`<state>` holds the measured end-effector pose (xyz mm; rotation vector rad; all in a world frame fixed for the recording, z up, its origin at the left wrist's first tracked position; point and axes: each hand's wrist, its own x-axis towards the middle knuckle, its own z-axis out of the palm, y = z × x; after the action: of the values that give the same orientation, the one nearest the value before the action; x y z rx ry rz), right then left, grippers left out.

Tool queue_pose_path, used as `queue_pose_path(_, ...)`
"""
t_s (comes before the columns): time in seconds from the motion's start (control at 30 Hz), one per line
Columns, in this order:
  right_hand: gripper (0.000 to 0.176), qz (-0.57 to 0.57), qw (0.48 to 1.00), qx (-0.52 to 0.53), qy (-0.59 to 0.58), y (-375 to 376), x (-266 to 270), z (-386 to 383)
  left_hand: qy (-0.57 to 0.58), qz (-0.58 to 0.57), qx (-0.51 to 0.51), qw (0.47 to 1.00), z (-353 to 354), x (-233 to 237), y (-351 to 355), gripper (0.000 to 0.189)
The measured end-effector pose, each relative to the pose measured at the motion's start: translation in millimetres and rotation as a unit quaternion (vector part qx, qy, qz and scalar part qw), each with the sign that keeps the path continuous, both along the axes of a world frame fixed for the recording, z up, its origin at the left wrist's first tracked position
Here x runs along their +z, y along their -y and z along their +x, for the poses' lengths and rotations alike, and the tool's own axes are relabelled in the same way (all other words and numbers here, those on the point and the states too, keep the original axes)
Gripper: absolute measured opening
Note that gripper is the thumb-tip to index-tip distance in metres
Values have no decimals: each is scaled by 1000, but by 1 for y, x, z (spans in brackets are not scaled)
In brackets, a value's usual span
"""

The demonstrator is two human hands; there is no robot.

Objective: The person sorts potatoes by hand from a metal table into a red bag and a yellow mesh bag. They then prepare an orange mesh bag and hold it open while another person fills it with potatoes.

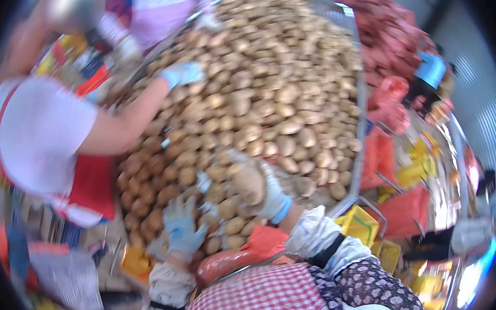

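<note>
A big heap of brown potatoes (241,86) fills the wide metal-edged sorting table before me. My right hand (273,196), in a white and blue glove, is closed around a large potato (248,184) above the heap. Lower and to the left, my left hand (184,228), in a light blue glove, lies over the potatoes with its fingers spread and nothing visible in it. A red mesh sack (236,259) hangs at the near edge, between my forearms and against my checked apron (262,295).
On the left, a co-worker in a white top (39,136) reaches a blue-gloved hand (182,74) into the heap. Another person in a pink apron (160,13) stands at the far left. Yellow crates (357,225) and red sacks (398,212) are on the right.
</note>
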<state>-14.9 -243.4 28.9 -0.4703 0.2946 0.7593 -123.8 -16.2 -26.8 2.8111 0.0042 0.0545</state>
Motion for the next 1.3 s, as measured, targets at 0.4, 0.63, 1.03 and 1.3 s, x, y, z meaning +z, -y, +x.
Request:
queue_pose_path(0.4,44,-176,982,-51,-38,179,-13,-90,-4,0,18,1000,3,-10,5,78)
queue_pose_path(0.63,46,-106,991,10,-86,286,-41,-92,3,8,14,1000,11,21,21,69)
queue_pose_path(1.03,49,-440,831,-267,211,316,32,91,84,3,37,996,13,-29,-1,56)
queue_pose_path(1.3,38,-464,730,114,489,99,15,21,222,-188,168,942,-5,-17,-37,54)
